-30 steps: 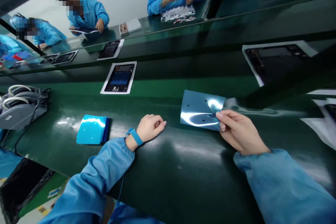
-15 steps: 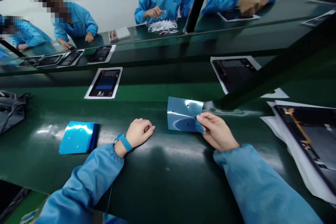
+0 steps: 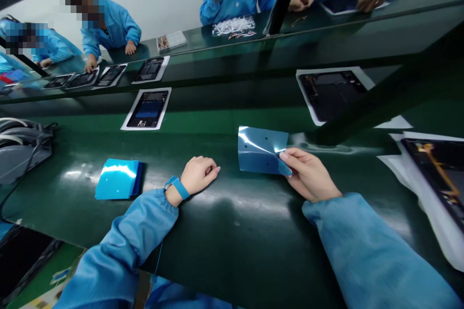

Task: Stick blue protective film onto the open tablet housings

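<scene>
My right hand (image 3: pixel 310 174) pinches the right edge of a thin, glossy blue plastic film sheet (image 3: pixel 259 152) between thumb and fingers. The sheet is bent at the grip and has several small dark holes. My left hand (image 3: pixel 199 174) rests on the green table (image 3: pixel 232 241) with its fingers curled in, and nothing shows in it. Around the left wrist is a blue wrist strap (image 3: pixel 179 187) with a thin cord. Left of that hand lies a stack of blue film sheets (image 3: pixel 118 178).
An opened tablet (image 3: pixel 147 108) with a blue patch lies on white paper beyond my hands. More opened tablets (image 3: pixel 331 91) lie to the right, partly behind a dark slanted post (image 3: pixel 384 91). A grey device (image 3: pixel 25 147) with a cable stands far left. Co-workers in blue sit opposite.
The view has turned slightly, so most things appear shifted right and up. A co-worker opposite has raised one hand. My right hand still holds the sheet; my left hand stays resting.
</scene>
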The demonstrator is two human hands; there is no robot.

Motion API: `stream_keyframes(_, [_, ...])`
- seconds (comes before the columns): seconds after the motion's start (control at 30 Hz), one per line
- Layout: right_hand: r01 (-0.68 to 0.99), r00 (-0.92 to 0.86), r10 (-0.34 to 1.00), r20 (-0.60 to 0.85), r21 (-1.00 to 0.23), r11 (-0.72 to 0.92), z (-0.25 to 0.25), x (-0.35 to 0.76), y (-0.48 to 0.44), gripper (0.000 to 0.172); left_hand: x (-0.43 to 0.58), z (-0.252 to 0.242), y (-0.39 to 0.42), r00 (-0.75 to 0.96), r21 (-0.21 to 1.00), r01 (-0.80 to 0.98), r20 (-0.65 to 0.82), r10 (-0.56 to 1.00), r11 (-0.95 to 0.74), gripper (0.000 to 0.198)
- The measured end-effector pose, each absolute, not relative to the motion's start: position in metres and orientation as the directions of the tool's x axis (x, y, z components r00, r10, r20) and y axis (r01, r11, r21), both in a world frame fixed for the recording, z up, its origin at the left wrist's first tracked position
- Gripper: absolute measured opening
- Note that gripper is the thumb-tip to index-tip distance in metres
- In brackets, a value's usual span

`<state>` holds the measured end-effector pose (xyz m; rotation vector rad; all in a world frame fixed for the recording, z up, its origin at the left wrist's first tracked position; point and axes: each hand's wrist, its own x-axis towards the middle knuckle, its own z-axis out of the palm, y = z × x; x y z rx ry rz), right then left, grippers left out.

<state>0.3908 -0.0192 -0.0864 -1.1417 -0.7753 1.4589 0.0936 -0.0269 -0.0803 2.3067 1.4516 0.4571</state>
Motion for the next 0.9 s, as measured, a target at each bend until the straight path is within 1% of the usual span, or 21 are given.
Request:
stream_keyframes(0.33, [-0.284,0.030,0.978,-0.208,-0.940,-0.191,-0.0859,0.3927,-0.0197,0.040,0.0931,-0.0827,-0.0262,0.424,0.477,0.782,0.064,0.903,-0.401,0.023])
stream_keyframes(0.57, [-0.316,0.047,0.971,-0.235,-0.926,-0.209,-0.0863,0.3932,-0.0195,0.040,0.0943,-0.0798,-0.0267,0.424,0.465,0.792,0.047,0.905,-0.395,0.013])
stream_keyframes(0.9, [-0.340,0.037,0.971,-0.234,-0.917,-0.208,-0.0892,0.3902,-0.0188,0.041,0.0976,-0.0766,-0.0276,0.408,0.412,0.837,-0.032,0.912,-0.360,0.012])
